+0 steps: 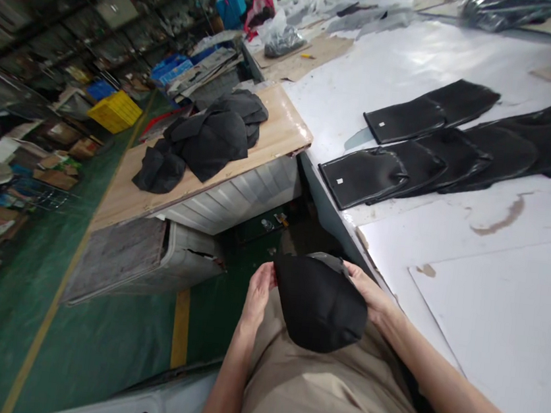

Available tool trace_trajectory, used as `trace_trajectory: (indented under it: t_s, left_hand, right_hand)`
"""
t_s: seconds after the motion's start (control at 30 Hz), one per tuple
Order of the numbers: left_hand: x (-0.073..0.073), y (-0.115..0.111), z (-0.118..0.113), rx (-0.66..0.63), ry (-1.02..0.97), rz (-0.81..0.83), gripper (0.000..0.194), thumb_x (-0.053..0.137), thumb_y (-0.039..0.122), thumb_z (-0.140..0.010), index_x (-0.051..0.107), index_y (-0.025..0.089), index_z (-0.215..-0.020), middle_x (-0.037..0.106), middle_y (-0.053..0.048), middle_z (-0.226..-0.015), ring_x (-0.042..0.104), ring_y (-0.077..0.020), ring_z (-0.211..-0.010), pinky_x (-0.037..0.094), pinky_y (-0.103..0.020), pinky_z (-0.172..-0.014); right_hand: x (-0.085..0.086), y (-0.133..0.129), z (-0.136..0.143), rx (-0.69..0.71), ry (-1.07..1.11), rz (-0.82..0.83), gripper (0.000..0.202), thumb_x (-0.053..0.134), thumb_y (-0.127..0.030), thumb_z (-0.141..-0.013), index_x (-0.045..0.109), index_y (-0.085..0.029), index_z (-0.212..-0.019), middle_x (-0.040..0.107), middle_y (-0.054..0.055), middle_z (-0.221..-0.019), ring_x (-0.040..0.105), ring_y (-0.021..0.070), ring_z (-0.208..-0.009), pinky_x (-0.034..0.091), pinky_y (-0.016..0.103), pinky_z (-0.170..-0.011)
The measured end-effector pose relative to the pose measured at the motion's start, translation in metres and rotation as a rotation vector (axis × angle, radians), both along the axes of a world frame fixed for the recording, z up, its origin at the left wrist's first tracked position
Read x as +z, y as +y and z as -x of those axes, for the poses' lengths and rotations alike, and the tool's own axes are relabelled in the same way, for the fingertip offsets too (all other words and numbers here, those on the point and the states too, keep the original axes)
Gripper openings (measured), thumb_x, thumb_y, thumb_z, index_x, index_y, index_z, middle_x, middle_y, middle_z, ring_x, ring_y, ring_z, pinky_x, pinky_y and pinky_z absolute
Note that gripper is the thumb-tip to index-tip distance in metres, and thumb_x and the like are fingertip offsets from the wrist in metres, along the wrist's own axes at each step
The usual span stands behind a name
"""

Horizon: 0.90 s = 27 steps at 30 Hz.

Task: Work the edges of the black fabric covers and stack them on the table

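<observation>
A black fabric piece [321, 304] with a rounded lower end hangs over my lap, held at its upper edge by both hands. My left hand [261, 288] pinches its left corner. On the other side my right hand [365, 290] grips the right corner, fingertips partly hidden by the fabric. Flat black pieces [363, 177] overlap in a row on the white table [497, 271], and another black piece [430, 111] lies behind them. Crumpled black fabric pieces [214, 133] are heaped on the wooden board [123, 189] to the left.
The white table's edge runs close by my right arm. Grey bins [185, 256] stand under the wooden board. Farther back are a yellow crate [114, 111], shelves with boxes, and a clear plastic bag [282, 38]. Green floor [106, 333] shows at the left.
</observation>
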<state>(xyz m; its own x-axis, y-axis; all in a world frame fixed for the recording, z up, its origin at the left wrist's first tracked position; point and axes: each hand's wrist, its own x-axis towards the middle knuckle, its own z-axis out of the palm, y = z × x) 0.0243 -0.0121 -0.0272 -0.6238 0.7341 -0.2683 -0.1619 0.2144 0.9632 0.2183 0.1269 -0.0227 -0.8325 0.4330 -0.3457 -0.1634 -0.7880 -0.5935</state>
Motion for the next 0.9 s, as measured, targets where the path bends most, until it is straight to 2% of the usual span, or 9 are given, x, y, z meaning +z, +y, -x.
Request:
trace_trajectory:
  t_s: [0.13, 0.23, 0.3, 0.4, 0.47, 0.53, 0.6, 0.73, 0.9]
  left_hand:
    - [0.013, 0.002, -0.011, 0.154, 0.008, -0.042, 0.040, 0.064, 0.054, -0.081, 0.066, 0.015, -0.090, 0.069, -0.004, -0.089, 0.063, -0.0147, -0.078, 0.049, -0.024, -0.073]
    - [0.021, 0.001, -0.008, 0.203, 0.172, -0.058, 0.034, 0.061, 0.048, -0.086, 0.066, 0.016, -0.095, 0.068, -0.004, -0.090, 0.060, -0.0144, -0.081, 0.047, -0.024, -0.076]
    - [0.024, -0.002, -0.004, 0.215, 0.349, -0.034, 0.031, 0.061, 0.045, -0.087, 0.066, 0.015, -0.090, 0.066, -0.002, -0.084, 0.058, -0.0138, -0.078, 0.045, -0.022, -0.074]
    - [0.025, -0.006, 0.000, 0.212, 0.520, -0.009, 0.029, 0.060, 0.042, -0.087, 0.064, 0.014, -0.082, 0.061, -0.001, -0.075, 0.054, -0.0130, -0.071, 0.043, -0.022, -0.070]
    - [0.026, -0.008, 0.000, 0.219, 0.553, -0.010, 0.028, 0.058, 0.042, -0.089, 0.064, 0.015, -0.082, 0.060, -0.001, -0.075, 0.053, -0.0130, -0.070, 0.042, -0.022, -0.070]
    - [0.028, -0.008, -0.001, 0.221, 0.564, -0.011, 0.028, 0.057, 0.041, -0.090, 0.063, 0.015, -0.083, 0.059, -0.001, -0.075, 0.052, -0.0129, -0.070, 0.042, -0.022, -0.069]
    - [0.030, -0.009, -0.003, 0.208, 0.573, -0.009, 0.027, 0.057, 0.040, -0.090, 0.062, 0.015, -0.082, 0.057, 0.000, -0.074, 0.050, -0.0125, -0.069, 0.041, -0.022, -0.068]
    - [0.031, -0.009, -0.005, 0.194, 0.543, -0.005, 0.027, 0.058, 0.040, -0.089, 0.061, 0.015, -0.079, 0.053, 0.001, -0.071, 0.047, -0.0118, -0.068, 0.040, -0.021, -0.067]
    - [0.032, -0.006, -0.008, 0.211, 0.413, -0.015, 0.030, 0.057, 0.043, -0.089, 0.057, 0.016, -0.077, 0.047, 0.003, -0.069, 0.043, -0.0105, -0.065, 0.038, -0.020, -0.062]
  right_hand:
    - [-0.001, 0.001, 0.000, -0.020, -0.062, -0.084, 0.034, 0.085, -0.033, -0.066, 0.070, -0.023, -0.095, 0.073, 0.001, -0.085, 0.066, 0.0148, -0.068, 0.052, 0.025, -0.064]
    - [0.001, 0.002, 0.002, -0.162, -0.206, -0.348, 0.036, 0.080, -0.039, -0.071, 0.066, -0.026, -0.101, 0.070, 0.000, -0.089, 0.064, 0.0159, -0.074, 0.049, 0.026, -0.063]
    - [0.002, 0.003, 0.002, -0.246, -0.277, -0.509, 0.041, 0.074, -0.044, -0.078, 0.061, -0.028, -0.113, 0.068, 0.001, -0.096, 0.063, 0.0185, -0.084, 0.050, 0.029, -0.070]
    - [0.002, 0.005, 0.001, -0.270, -0.247, -0.603, 0.044, 0.060, -0.053, -0.086, 0.053, -0.030, -0.123, 0.065, 0.004, -0.113, 0.061, 0.0223, -0.103, 0.049, 0.035, -0.086]
    - [0.001, 0.005, 0.000, -0.244, -0.178, -0.651, 0.049, 0.061, -0.057, -0.084, 0.053, -0.030, -0.124, 0.060, 0.006, -0.126, 0.056, 0.0252, -0.116, 0.045, 0.038, -0.096]
    - [0.000, 0.005, 0.000, -0.227, -0.148, -0.705, 0.056, 0.074, -0.054, -0.074, 0.054, -0.028, -0.119, 0.055, 0.007, -0.133, 0.051, 0.0277, -0.124, 0.041, 0.039, -0.102]
    - [-0.002, 0.004, 0.002, -0.242, -0.180, -0.725, 0.053, 0.082, -0.046, -0.067, 0.056, -0.027, -0.109, 0.055, 0.007, -0.132, 0.052, 0.0280, -0.123, 0.041, 0.039, -0.102]
    - [-0.002, 0.003, 0.005, -0.310, -0.235, -0.678, 0.027, 0.074, -0.042, -0.077, 0.057, -0.025, -0.089, 0.063, 0.005, -0.115, 0.059, 0.0237, -0.107, 0.044, 0.037, -0.092]
    - [0.000, 0.003, 0.003, -0.373, -0.278, -0.592, 0.024, 0.073, -0.043, -0.077, 0.060, -0.024, -0.081, 0.066, 0.002, -0.105, 0.059, 0.0202, -0.093, 0.043, 0.032, -0.082]
